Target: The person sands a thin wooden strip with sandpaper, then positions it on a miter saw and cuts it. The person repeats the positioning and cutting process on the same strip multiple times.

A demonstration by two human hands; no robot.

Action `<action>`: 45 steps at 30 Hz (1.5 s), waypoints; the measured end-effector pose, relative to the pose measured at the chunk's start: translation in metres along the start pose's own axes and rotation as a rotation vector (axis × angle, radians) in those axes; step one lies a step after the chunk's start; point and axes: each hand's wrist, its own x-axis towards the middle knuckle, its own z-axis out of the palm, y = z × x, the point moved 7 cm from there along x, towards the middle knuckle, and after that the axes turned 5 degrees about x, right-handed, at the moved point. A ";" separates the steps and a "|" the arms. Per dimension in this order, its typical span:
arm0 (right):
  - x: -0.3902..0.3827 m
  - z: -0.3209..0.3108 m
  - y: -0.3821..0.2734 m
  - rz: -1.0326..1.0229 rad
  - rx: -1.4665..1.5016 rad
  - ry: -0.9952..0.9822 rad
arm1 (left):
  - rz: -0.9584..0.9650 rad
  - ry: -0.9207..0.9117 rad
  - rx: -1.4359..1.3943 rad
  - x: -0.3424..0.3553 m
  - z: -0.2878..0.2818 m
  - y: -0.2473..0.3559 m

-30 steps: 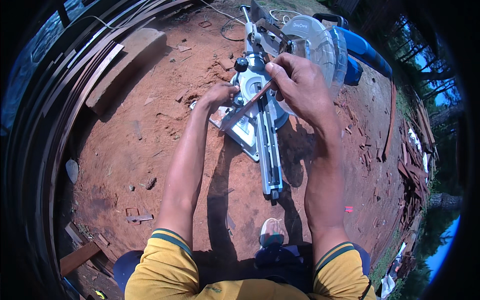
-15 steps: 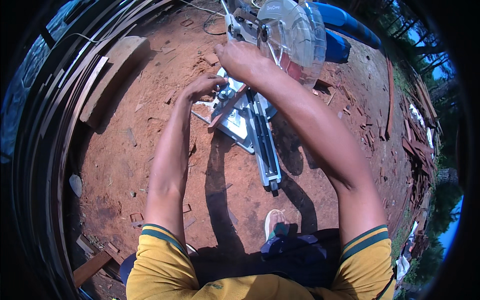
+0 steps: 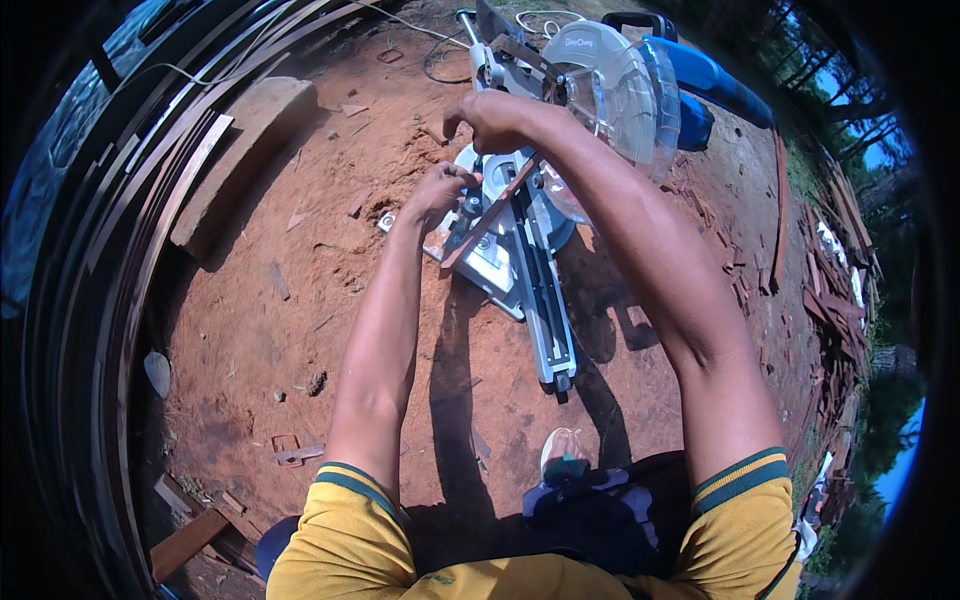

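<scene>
A miter saw with a clear blade guard and a blue motor housing stands on the dirt in front of me. Across its silver base lies a narrow reddish-brown wood strip. My left hand is closed at the left of the base, its fingertips pinching the dark hold-down clamp beside the strip. Above it, my right hand is curled over the upper end of the clamp's post. What the right fingers grip is hidden beneath the hand. The saw's head is raised behind my right wrist.
Long boards are stacked along the left, beside a thick timber block. Wood scraps litter the right side. A cable lies behind the saw. My foot is just short of the saw's slide rail.
The view has shifted, so the saw and both hands appear slightly lower and further right. My right hand's fingers have changed their curl; my left hand stays at the clamp.
</scene>
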 end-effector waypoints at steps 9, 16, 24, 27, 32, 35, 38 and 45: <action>-0.012 0.005 0.008 0.206 -0.069 0.195 | 0.019 0.011 -0.168 0.012 -0.001 -0.007; -0.006 0.002 0.003 0.360 0.341 0.212 | 0.014 0.003 -0.186 -0.004 0.006 0.002; -0.012 -0.018 0.010 0.330 0.083 0.234 | -0.042 0.019 -0.144 0.006 -0.005 0.000; -0.020 -0.030 0.017 0.317 0.016 0.290 | -0.099 -0.002 -0.284 0.009 0.002 -0.012; -0.006 -0.014 0.026 0.465 -0.001 0.153 | -0.097 -0.042 -0.229 0.022 0.001 -0.014; 0.001 0.000 0.037 0.595 0.036 0.082 | -0.096 -0.076 -0.249 0.028 0.004 -0.022; 0.003 0.006 0.046 0.599 0.125 0.010 | -0.062 -0.021 -0.132 0.032 0.000 -0.028; 0.010 -0.019 0.010 0.253 0.298 0.148 | -0.011 -0.025 -0.150 0.033 0.002 -0.024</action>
